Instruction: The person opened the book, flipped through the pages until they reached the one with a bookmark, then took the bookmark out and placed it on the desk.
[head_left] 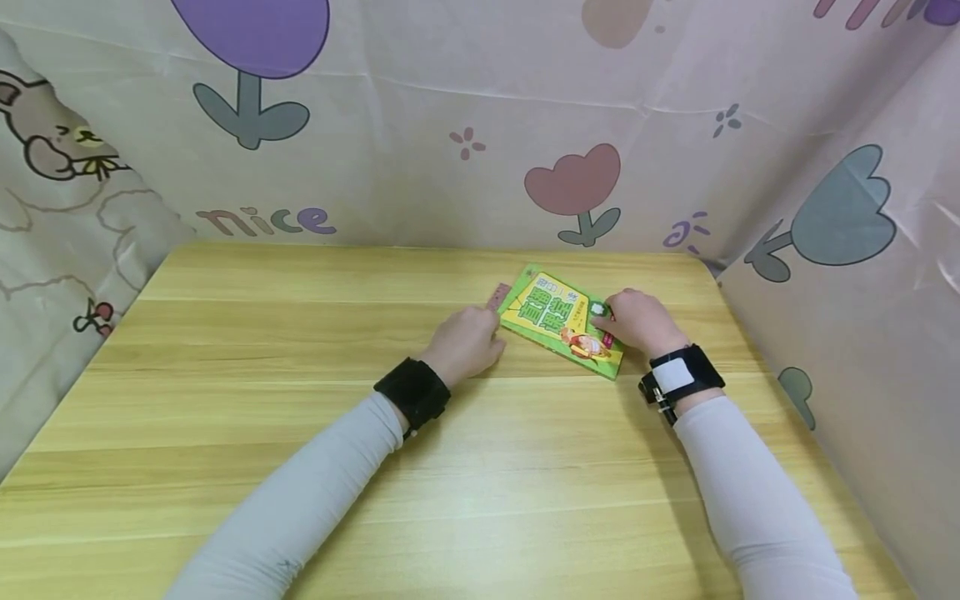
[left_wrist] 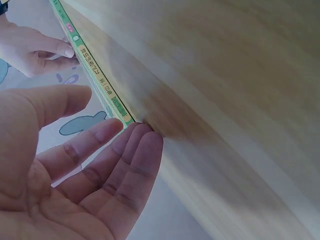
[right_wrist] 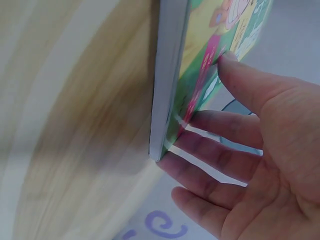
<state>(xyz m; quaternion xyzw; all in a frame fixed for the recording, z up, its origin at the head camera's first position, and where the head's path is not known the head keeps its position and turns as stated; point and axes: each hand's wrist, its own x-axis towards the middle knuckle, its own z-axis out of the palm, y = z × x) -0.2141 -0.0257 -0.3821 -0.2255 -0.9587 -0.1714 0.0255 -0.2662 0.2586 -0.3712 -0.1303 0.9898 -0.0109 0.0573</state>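
A green and yellow children's book [head_left: 555, 317] with a cartoon cover lies flat and aslant at the back right of the table. My left hand [head_left: 467, 342] is at its left corner; in the left wrist view its fingertips [left_wrist: 150, 142] meet the end of the spine, the thumb apart. My right hand [head_left: 643, 321] grips the right edge, thumb on the cover and fingers along the side, as the right wrist view shows. A reddish strip with marks like a ruler [head_left: 497, 297] sticks out at the book's left corner, the rest of it hidden.
The wood-grain table [head_left: 300, 350] ends at a printed cloth [head_left: 420, 167] hung behind it. More cloth hangs along the left and right sides.
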